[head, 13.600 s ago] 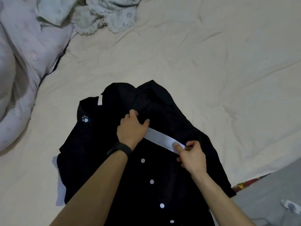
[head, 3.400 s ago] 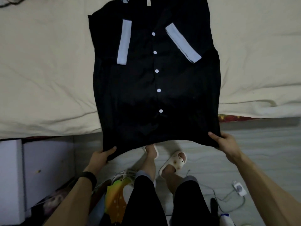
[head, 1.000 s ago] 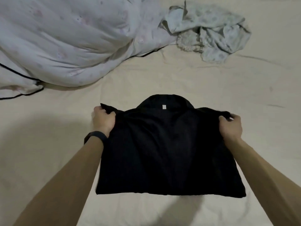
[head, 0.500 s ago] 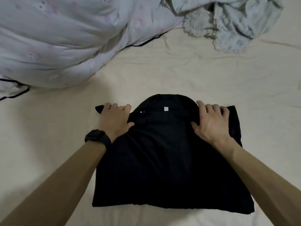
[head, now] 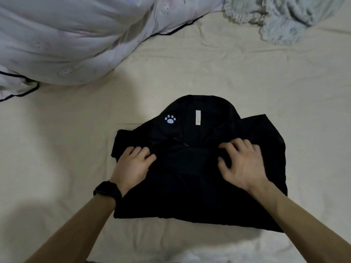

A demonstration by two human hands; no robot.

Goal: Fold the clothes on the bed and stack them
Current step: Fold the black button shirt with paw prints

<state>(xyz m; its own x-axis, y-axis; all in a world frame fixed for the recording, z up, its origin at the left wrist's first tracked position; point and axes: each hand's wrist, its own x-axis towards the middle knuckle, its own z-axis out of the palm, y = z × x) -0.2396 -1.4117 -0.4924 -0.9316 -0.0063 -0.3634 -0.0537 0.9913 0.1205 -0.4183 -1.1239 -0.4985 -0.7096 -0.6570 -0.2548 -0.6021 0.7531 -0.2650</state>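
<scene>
We see the black shirt (head: 191, 188) lying folded into a rough square on the cream sheet of the bed (head: 57, 149), its collar end turned away from us. The collar end shows a white paw print (head: 170, 119) and a narrow pale label (head: 198, 117) beside it. Both hands rest on the shirt's middle fold. The left hand (head: 133, 166), with a dark wristband (head: 107, 190) behind it, sits on the shirt's left part, and its grip is closed, fingers curled down into the cloth and bunching it. The right hand (head: 243, 166) sits on the shirt's right part with fingers arched and spread, tips pressed into the fabric (we cannot tell whether this grip has any cloth pinched or only bears down on it). Beyond the shirt and to its left a pale quilt (head: 76, 35) with dark piping lies heaped. Beyond the shirt to its right lies a crumpled light blue-green garment (head: 284, 19), well apart from it.
</scene>
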